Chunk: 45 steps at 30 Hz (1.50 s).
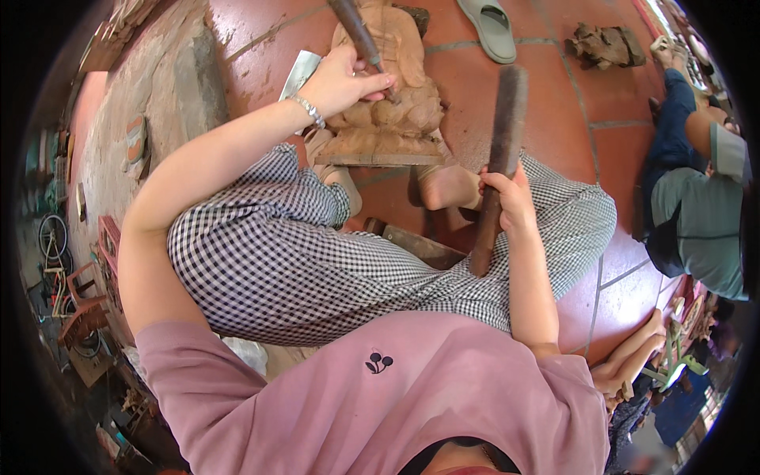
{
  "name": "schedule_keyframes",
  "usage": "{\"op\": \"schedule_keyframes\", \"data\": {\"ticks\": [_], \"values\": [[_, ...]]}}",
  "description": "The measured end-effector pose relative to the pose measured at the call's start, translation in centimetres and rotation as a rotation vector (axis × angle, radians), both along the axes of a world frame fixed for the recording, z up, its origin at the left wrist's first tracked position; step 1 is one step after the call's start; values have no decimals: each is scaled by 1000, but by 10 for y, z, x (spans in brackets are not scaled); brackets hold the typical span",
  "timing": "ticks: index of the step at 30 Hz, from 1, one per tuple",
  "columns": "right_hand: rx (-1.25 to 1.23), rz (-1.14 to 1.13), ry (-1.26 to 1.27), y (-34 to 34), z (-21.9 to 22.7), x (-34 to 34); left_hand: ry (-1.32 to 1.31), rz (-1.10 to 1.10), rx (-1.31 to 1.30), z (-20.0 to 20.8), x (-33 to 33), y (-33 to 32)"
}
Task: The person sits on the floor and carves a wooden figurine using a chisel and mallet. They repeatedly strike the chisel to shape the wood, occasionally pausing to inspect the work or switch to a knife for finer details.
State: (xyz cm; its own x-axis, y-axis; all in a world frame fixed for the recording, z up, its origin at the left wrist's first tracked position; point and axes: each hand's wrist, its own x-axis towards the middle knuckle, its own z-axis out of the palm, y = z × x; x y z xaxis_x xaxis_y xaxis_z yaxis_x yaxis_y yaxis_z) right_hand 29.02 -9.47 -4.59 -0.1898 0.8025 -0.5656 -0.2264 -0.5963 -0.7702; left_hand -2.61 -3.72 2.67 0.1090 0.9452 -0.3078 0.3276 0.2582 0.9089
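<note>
A pale wooden carved figure [393,95] on a flat base lies on the red tiled floor [554,119] in front of my crossed legs. My left hand [340,79] grips a chisel [358,33] with a dark wooden handle, its blade set against the carving's middle. My right hand [507,198] holds a long dark wooden mallet stick [500,150], raised upright to the right of the carving. My bare feet rest by the figure's base. A silver bracelet [310,111] circles my left wrist.
A grey sandal [492,28] and a rough chunk of wood [603,43] lie on the tiles beyond the carving. Another person [693,206] in a grey-green shirt sits at the right. A low wooden block [416,244] lies under my leg. Clutter and a bicycle wheel [52,236] are at left.
</note>
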Motion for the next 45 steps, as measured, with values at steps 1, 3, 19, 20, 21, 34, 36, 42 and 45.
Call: {"op": "schedule_keyframes", "data": {"ticks": [1,3,19,20,21,34,36,42,45], "values": [[-12,18,19,3,-9,0,7,-9,1,4,4,-1],[-64,28,-14,3,-26,-1,-38,-5,14,2,8,-4],[-48,101,-178,-4,-89,-4,-171,100,-132,-22,4,3],[-36,112,-196,-4,-91,-5,-168,101,-134,-21,4,4],[-1,116,-218,-4,-90,-5,-146,107,-126,-25,-1,5],[87,195,-497,-9,-89,-4,-98,76,-81,-12,18,1],[120,202,-563,-6,-100,-8,-63,79,-67,-4,24,-2],[119,201,-537,-4,-102,-7,-66,12,-17,-21,5,9],[124,187,-567,-3,-104,-7,-48,35,-18,-23,5,10]]}}
